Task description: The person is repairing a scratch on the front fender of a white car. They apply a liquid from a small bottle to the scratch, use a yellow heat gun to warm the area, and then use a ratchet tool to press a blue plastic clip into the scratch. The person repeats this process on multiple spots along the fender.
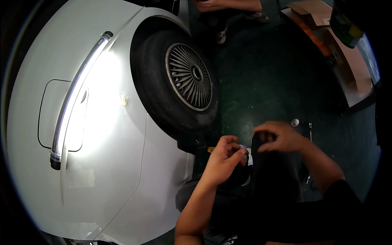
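My left hand is in front of my knees with its fingers curled in. Thumb and fingertips pinch together near a tiny pale, bluish glint, too small to name. To the right, my right hand hovers over my dark trouser leg. Its fingers are bent, with a gap between thumb and fingers, and nothing shows in them. Ahead and left of both hands is the car's wheel, with a many-spoked rim. A lit tube lamp lies along the white car body, with a small yellowish lump beside it.
A small white round piece and a long thin metal tool lie on the dark green floor. At the upper right stands a cart with cardboard on it. Another person is at the top.
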Demonstrator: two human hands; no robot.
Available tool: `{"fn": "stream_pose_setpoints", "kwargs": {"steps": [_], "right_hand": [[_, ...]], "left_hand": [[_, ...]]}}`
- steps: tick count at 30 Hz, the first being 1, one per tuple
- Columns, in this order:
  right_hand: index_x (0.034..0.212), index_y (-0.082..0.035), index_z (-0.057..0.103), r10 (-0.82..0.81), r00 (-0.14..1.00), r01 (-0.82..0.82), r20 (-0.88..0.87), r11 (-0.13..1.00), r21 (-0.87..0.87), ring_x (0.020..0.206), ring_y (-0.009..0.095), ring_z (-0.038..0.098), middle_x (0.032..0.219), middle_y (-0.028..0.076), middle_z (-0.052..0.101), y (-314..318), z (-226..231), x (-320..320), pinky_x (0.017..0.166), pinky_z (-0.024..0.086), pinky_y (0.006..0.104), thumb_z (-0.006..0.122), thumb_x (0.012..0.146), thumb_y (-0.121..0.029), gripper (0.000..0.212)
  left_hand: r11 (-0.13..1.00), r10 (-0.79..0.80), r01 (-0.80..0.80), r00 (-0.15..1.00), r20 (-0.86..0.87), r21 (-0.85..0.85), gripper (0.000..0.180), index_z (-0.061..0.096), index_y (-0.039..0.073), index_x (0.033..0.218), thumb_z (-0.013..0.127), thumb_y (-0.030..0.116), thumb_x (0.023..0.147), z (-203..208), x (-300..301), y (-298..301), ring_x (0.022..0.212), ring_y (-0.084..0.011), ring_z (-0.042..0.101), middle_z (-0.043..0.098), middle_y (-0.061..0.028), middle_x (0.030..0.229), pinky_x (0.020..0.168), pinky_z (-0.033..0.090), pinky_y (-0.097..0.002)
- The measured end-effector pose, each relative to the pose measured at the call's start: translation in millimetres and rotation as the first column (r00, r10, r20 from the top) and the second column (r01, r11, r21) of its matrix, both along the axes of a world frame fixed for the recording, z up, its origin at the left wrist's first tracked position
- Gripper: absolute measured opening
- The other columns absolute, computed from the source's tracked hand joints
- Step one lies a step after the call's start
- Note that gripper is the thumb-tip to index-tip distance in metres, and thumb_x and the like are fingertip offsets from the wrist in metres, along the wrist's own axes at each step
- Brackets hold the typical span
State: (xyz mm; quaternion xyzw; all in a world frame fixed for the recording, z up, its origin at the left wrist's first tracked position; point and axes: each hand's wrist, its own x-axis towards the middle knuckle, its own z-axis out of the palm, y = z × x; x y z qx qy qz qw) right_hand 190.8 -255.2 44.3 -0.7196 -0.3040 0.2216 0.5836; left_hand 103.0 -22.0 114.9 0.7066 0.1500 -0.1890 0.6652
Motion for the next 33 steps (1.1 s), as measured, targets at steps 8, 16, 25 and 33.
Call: {"fn": "stream_pose_setpoints", "kwargs": {"steps": [8, 16, 25, 33], "right_hand": [[0.105, -0.008, 0.073, 0.164, 0.982, -0.176, 0.091, 0.975, 0.136, 0.084, 0.02, 0.066, 0.094, 0.007, 0.065, 43, 12, 2, 0.071, 0.052, 0.0332, 0.08, 0.087, -0.024, 0.025], [0.099, -0.005, 0.072, 0.034, 0.985, 0.037, -0.17, 0.917, 0.396, 0.082, 0.015, 0.064, 0.091, 0.005, 0.065, 62, -19, -21, 0.072, 0.051, 0.0302, 0.076, 0.092, -0.018, 0.015], [0.094, -0.003, 0.067, -0.361, 0.932, 0.357, -0.045, 0.885, 0.297, 0.081, 0.02, 0.065, 0.089, 0.008, 0.064, 80, -5, -38, 0.071, 0.051, 0.0328, 0.071, 0.094, -0.014, 0.012], [0.095, -0.001, 0.066, -0.289, 0.938, 0.338, -0.191, 0.886, 0.319, 0.085, 0.022, 0.065, 0.093, 0.01, 0.065, 75, 6, -36, 0.075, 0.051, 0.0343, 0.067, 0.097, -0.019, 0.018]], "left_hand": [[0.998, -0.005, 0.003, 1.0, -0.021, -0.07, 0.036, 0.045, -0.005, 0.134, 0.052, 0.008, 0.102, 8, -5, 11, 0.081, -0.012, 0.058, 0.065, -0.0088, 0.102, 0.077, 0.047, -0.025], [1.0, 0.001, 0.0, 0.999, 0.05, -0.022, 0.033, 0.048, -0.003, 0.132, 0.053, 0.005, 0.101, 2, -7, 9, 0.077, -0.0099, 0.055, 0.065, -0.0082, 0.099, 0.072, 0.045, -0.0243], [0.985, 0.159, -0.165, 0.981, 0.11, 0.05, 0.029, 0.049, 0.001, 0.127, 0.056, 0.003, 0.099, 1, 3, -8, 0.079, -0.0048, 0.053, 0.062, -0.0036, 0.097, 0.068, 0.043, -0.0203], [0.993, 0.083, -0.098, 0.974, 0.212, 0.061, 0.031, 0.045, -0.001, 0.128, 0.049, -0.004, 0.097, 7, 1, -11, 0.086, -0.0057, 0.055, 0.064, -0.0049, 0.101, 0.077, 0.045, -0.0201]]}}
